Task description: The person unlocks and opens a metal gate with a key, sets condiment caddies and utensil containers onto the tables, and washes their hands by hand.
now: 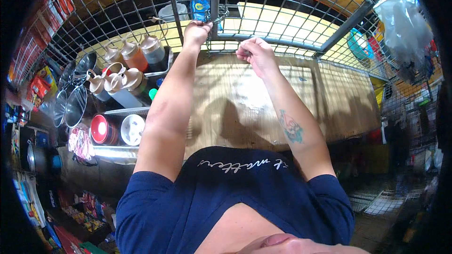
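The left hand (196, 33) partly hides the chain (220, 18), its grip unclear.

Wooden counter (348, 99): broad and pale, across the middle of the frame, striped with shadow and bright at its centre.
Beige-topped bottles (134, 59): two rows left of centre, one with orange contents, another dark.
Green cap (153, 94): just beside the nearer row.
Red container (100, 129): left, below the bottles, its rim pale.
White container (133, 130): just to the right of the red one.
Pink-and-white bundle (81, 143): lower left of these containers.
Dark glossy vessels (76, 106): clustered at the left.
Clear plastic bags (400, 28): hanging at the upper right.
Colourful packets (89, 211): lower left, too blurred to read.
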### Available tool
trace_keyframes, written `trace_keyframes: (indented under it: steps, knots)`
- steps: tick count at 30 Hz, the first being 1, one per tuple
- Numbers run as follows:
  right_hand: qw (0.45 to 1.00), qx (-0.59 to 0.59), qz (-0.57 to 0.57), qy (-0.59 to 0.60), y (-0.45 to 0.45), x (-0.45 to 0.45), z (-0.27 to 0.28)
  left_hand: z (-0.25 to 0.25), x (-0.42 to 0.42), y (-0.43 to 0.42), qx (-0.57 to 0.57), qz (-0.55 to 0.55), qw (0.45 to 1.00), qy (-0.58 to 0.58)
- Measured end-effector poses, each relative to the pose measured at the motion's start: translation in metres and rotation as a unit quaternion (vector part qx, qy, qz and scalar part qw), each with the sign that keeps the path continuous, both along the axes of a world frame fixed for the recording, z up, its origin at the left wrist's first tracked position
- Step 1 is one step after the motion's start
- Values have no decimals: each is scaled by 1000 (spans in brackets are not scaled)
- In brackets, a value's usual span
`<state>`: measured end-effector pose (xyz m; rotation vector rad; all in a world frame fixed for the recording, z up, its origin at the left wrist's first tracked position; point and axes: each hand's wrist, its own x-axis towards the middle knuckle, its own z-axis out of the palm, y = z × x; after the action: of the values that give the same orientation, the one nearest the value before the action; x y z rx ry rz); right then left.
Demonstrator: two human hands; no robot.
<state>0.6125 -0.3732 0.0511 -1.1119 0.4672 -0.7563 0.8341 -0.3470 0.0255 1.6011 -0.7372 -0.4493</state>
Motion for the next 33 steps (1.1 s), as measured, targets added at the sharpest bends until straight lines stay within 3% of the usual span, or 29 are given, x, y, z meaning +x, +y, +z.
trace_keyframes:
  steps: [1,4,7,18,27,29,33]
  knots:
    - [1000,0,5,0,-3,6,0,17,-8,10,41,-43,996,73]
    - [1000,3,21,8,-7,27,1,28,-7,13,21,-108,937,332]
    - [997,71,17,-35,-10,48,-1,37,-11,21,5,-131,889,439]
    - [997,77,-3,2,-15,76,-6,27,-16,16,-37,-161,859,484]
    - [994,92,-54,-1,-8,83,-8,17,-12,10,-25,-179,877,445]
    - [989,76,-128,-8,-4,89,-10,14,-18,5,-23,-124,903,410]
    - [981,105,-155,-42,-6,101,-12,13,-31,1,-71,-95,924,365]
